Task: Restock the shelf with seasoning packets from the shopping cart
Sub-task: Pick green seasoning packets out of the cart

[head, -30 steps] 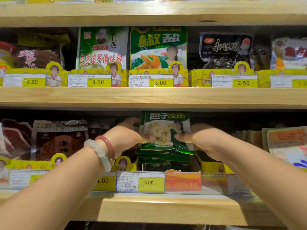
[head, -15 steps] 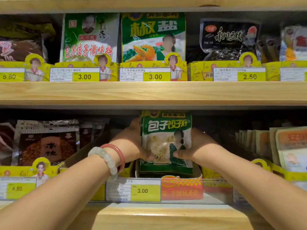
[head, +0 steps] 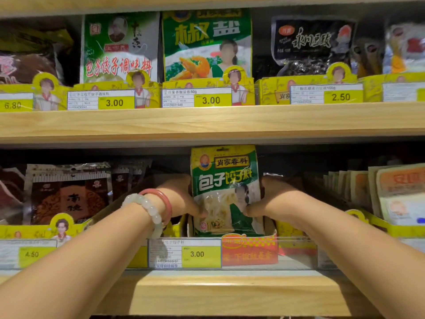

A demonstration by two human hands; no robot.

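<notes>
A stack of green seasoning packets (head: 226, 180) with a dumpling picture stands upright in a yellow display box (head: 271, 229) on the lower shelf (head: 230, 293), behind a 3.00 price tag (head: 185, 253). My left hand (head: 181, 196), with two bead bracelets at the wrist, grips the stack's left edge. From the other side my right hand (head: 271, 199) grips its right edge. The thumbs press on the front packet. The shopping cart is not in view.
Brown packets (head: 66, 194) stand to the left and pale orange packets (head: 400, 194) to the right on the same shelf. The upper shelf (head: 207, 120) carries green, black and other packets in yellow boxes, close above the green stack's top.
The green stack has gone from leaning forward to standing upright in its box, both hands staying on its edges. The view has moved closer to the shelf.
</notes>
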